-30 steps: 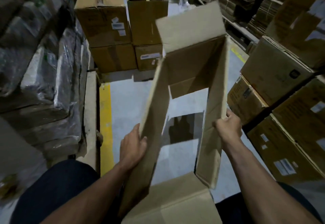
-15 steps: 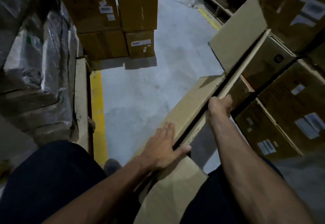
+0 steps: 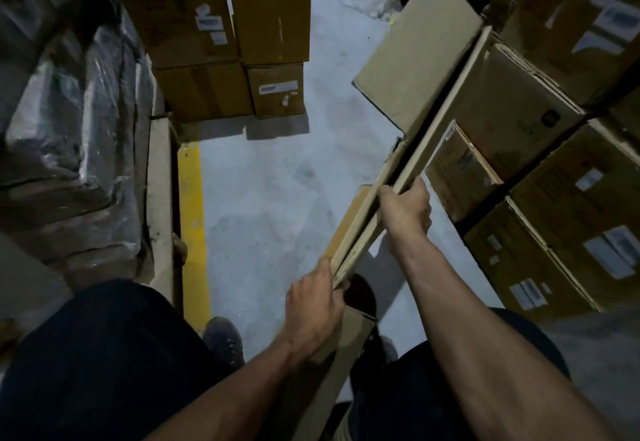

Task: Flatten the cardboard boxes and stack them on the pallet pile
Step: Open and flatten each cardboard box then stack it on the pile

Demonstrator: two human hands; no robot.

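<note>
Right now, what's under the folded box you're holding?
Under the flattened box, held edge-up by the left hand and right hand, are bare grey floor and a dark shoe. The floor below its near flap is hidden.

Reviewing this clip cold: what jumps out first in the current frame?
The flattened cardboard box, held edge-on, runs diagonally from centre bottom to upper right. The left hand grips its near end and the right hand grips it midway. Next comes the stack of sealed cartons on the grey floor at top centre, with a yellow floor line to the left.
</note>
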